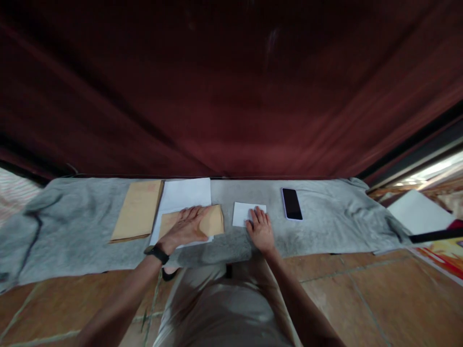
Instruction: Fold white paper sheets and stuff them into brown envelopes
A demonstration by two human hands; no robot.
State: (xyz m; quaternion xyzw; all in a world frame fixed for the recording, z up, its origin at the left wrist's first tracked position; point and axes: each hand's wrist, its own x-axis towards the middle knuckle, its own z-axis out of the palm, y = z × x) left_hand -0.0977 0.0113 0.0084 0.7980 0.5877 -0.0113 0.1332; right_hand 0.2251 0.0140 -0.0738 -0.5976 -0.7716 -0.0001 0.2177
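Observation:
My left hand (186, 226), with a dark watch at the wrist, lies flat with fingers spread on a brown envelope (211, 220). That envelope rests on white paper sheets (186, 192). My right hand (261, 232) lies palm down, fingers outstretched, on the right part of a small folded white paper (241, 214). Left of the sheets lies a stack of larger brown envelopes (139, 207). Whether the small white paper has several layers, I cannot tell.
A grey cloth (325, 212) covers the narrow surface. A phone (292, 204) with a dark screen lies to the right. Dark red fabric (231, 106) hangs behind. At the far right are a white sheet (419, 212) and a colourful printed item (444, 255). The floor (347, 299) is tiled.

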